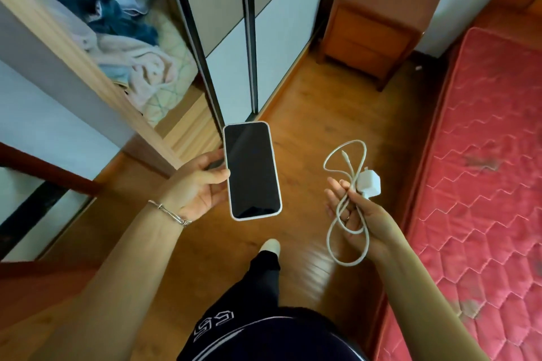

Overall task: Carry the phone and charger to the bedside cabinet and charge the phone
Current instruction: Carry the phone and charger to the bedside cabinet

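Note:
My left hand (195,184) holds a phone (252,170) with a dark screen and a white case, screen up, gripped along its left edge. My right hand (356,208) holds the white charger plug (370,183) between thumb and fingers, and its white cable (347,214) loops above and below the palm. The orange-brown bedside cabinet (378,20) stands ahead at the upper right, against the white wall, well beyond both hands.
A wardrobe with sliding doors (264,38) and an open shelf of folded clothes (123,38) lines the left. A bed with a red quilted mattress (484,184) runs along the right. Wooden floor (316,114) stretches between them. My leg and foot (269,246) are below.

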A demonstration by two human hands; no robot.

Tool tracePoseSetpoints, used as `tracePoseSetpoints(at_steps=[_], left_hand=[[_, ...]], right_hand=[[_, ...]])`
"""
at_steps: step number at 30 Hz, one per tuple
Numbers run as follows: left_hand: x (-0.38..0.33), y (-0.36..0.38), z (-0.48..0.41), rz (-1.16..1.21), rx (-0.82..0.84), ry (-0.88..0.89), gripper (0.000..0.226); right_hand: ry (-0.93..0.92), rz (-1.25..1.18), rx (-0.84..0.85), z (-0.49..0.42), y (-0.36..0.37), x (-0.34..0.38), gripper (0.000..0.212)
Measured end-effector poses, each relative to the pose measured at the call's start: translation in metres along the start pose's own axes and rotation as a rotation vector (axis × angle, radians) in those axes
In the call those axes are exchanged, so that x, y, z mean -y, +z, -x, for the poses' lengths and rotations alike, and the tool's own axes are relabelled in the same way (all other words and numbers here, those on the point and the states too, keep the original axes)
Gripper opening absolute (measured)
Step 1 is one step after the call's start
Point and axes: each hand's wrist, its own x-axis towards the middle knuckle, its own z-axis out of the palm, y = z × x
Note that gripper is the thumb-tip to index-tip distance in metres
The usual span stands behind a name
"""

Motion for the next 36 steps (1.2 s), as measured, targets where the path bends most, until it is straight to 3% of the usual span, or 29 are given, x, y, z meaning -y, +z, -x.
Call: tracePoseSetpoints(at_steps=[8,17,21,36], left_hand=[[-0.055,0.021,-0.089,-0.126,0.108,-0.098,0.052],[-0.071,0.070,-0.170,-0.186,0.112,-0.174,0.038],[-0.082,0.099,-0.204,-0.200,0.123,-0.168,0.050],[-0.119,0.201,-0.321,-0.235,0.112,-0.156,0.046]], right_hand=[[-0.041,-0.085,-0.073,-0.040,0.016,0.045,0.022],[-0.081,-0.195,-0.147,-0.070,0.007,0.098,0.022],[-0.079,-0.212,-0.144,-0.089,0.001,0.135,0.022],[-0.147,-0.187,-0.086,-0.155,-0.013,0.293,0.022]])
